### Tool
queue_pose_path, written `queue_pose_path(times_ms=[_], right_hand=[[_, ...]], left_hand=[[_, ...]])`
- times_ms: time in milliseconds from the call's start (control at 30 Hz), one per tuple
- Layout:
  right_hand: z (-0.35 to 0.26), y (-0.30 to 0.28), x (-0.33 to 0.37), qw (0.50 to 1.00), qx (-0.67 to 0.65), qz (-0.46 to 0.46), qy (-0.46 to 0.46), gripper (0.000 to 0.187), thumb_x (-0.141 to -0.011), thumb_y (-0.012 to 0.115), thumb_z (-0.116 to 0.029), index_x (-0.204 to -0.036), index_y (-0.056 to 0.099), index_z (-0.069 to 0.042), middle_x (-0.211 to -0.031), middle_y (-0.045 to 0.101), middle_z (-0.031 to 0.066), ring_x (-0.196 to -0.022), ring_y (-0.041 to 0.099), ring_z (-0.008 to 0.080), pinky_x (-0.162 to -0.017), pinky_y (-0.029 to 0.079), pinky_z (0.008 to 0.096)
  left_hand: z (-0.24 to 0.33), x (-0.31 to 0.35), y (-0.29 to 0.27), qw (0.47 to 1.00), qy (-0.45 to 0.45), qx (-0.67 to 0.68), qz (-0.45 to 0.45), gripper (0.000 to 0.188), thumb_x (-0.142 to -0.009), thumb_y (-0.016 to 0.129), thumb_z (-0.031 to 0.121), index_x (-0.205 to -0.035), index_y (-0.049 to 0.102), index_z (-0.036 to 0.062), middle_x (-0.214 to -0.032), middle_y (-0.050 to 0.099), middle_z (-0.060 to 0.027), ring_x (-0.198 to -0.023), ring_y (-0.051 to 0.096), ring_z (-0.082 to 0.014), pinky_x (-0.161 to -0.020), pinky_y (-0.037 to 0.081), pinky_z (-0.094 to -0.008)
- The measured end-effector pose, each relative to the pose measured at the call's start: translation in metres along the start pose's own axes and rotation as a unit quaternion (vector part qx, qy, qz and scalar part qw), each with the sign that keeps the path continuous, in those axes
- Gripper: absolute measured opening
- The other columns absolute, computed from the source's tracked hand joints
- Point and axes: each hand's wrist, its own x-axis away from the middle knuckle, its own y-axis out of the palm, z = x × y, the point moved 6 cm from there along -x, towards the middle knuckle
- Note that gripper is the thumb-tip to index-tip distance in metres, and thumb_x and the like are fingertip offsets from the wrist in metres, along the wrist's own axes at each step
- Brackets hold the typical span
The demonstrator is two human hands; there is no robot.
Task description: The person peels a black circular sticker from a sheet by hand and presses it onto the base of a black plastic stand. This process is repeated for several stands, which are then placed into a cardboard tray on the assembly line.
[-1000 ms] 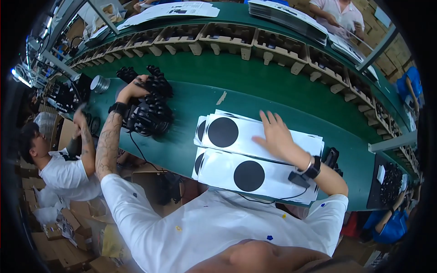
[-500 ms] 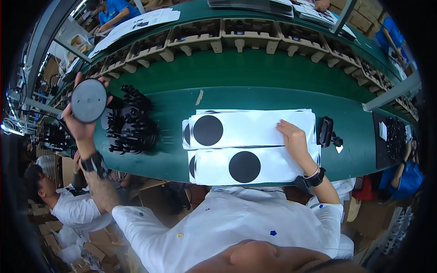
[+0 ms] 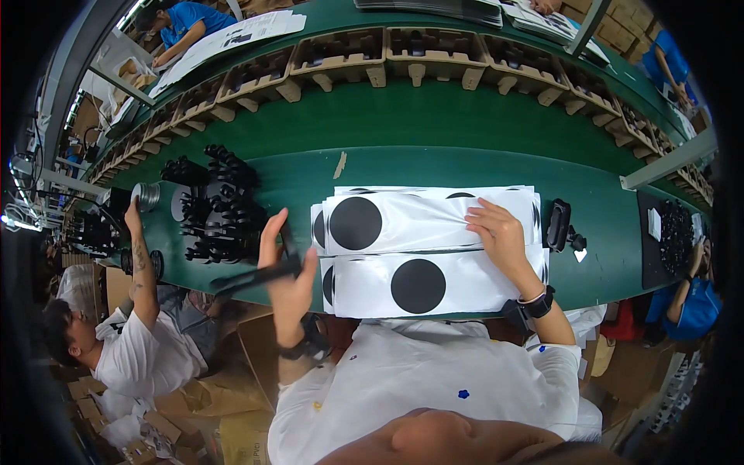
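My left hand (image 3: pixel 291 283) is closed round a black stand (image 3: pixel 256 275), which is blurred by motion. Its round base is seen nearly edge-on, with a dark upright part by my fingers. The hand is just left of the white sheets and above the table's near edge. My right hand (image 3: pixel 498 232) presses its fingertips on the upper stack of white sheets (image 3: pixel 426 225), whose top sheet is creased and carries a black disc (image 3: pixel 356 223). Below it lies a second stack of sheets (image 3: pixel 356 291) with a black disc (image 3: pixel 418 285).
Several black stands (image 3: pixel 221 209) crowd the green table's left side. A black part (image 3: pixel 556 225) lies right of the sheets. Brown moulded trays (image 3: pixel 339 54) line the far belt. At left, a co-worker's hand (image 3: pixel 135 217) touches a silvery round piece (image 3: pixel 147 195).
My left hand has come from the far left toward the sheets, turning the round base edge-on. The top sheet under my right hand has creased. The co-worker at left has reached forward.
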Motion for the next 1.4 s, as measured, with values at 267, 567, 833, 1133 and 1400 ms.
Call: queue_pose_path(times_ms=[267, 567, 833, 1133, 1400], right_hand=[[-0.111, 0.023, -0.078, 0.984, -0.094, -0.010, -0.153, 0.041, -0.073, 0.059, 0.008, -0.113, 0.053, -0.002, -0.115, 0.053, 0.0162, -0.107, 0.054, 0.0333, -0.092, 0.045, 0.0386], [-0.153, 0.140, -0.132, 0.949, -0.097, -0.145, -0.264, 0.039, -0.071, 0.052, 0.013, -0.109, 0.051, 0.002, -0.111, 0.049, 0.0154, -0.100, 0.054, 0.0353, -0.083, 0.047, 0.0394], [-0.171, 0.156, -0.146, 0.955, 0.032, -0.124, -0.266, 0.046, -0.062, 0.056, 0.012, -0.106, 0.049, 0.003, -0.100, 0.048, 0.0181, -0.089, 0.052, 0.0378, -0.076, 0.044, 0.0429], [-0.181, 0.130, -0.127, 0.957, 0.038, -0.094, -0.271, 0.031, -0.066, 0.061, 0.003, -0.096, 0.054, 0.002, -0.096, 0.050, 0.0160, -0.090, 0.053, 0.0337, -0.075, 0.042, 0.0412], [-0.160, 0.032, -0.062, 0.967, -0.064, 0.021, -0.247, 0.015, -0.068, 0.069, 0.000, -0.082, 0.062, -0.002, -0.084, 0.058, 0.0100, -0.073, 0.058, 0.0257, -0.066, 0.049, 0.0314]], left_hand=[[-0.088, -0.044, 0.013, 0.946, -0.045, -0.319, 0.020, 0.058, -0.068, 0.076, 0.018, -0.121, 0.055, 0.0123, -0.113, 0.055, -0.0145, -0.109, 0.048, -0.0323, -0.093, 0.039, -0.0417], [-0.128, -0.048, 0.007, 0.931, -0.190, -0.310, -0.021, 0.073, -0.059, 0.083, 0.033, -0.124, 0.054, 0.0169, -0.129, 0.038, -0.0158, -0.120, 0.032, -0.0401, -0.094, 0.029, -0.0582], [-0.143, -0.051, 0.000, 0.915, -0.211, -0.344, -0.005, 0.073, -0.056, 0.084, 0.030, -0.121, 0.055, 0.0149, -0.125, 0.047, -0.0167, -0.119, 0.034, -0.0345, -0.098, 0.031, -0.0475], [-0.150, -0.054, -0.005, 0.912, -0.242, -0.331, -0.027, 0.080, -0.055, 0.084, 0.040, -0.125, 0.052, 0.0171, -0.129, 0.037, -0.0177, -0.121, 0.030, -0.0380, -0.094, 0.028, -0.0556], [-0.137, -0.058, -0.010, 0.908, -0.221, -0.355, -0.025, 0.084, -0.052, 0.088, 0.038, -0.125, 0.053, 0.0161, -0.124, 0.044, -0.0157, -0.118, 0.035, -0.0369, -0.095, 0.033, -0.0523]])
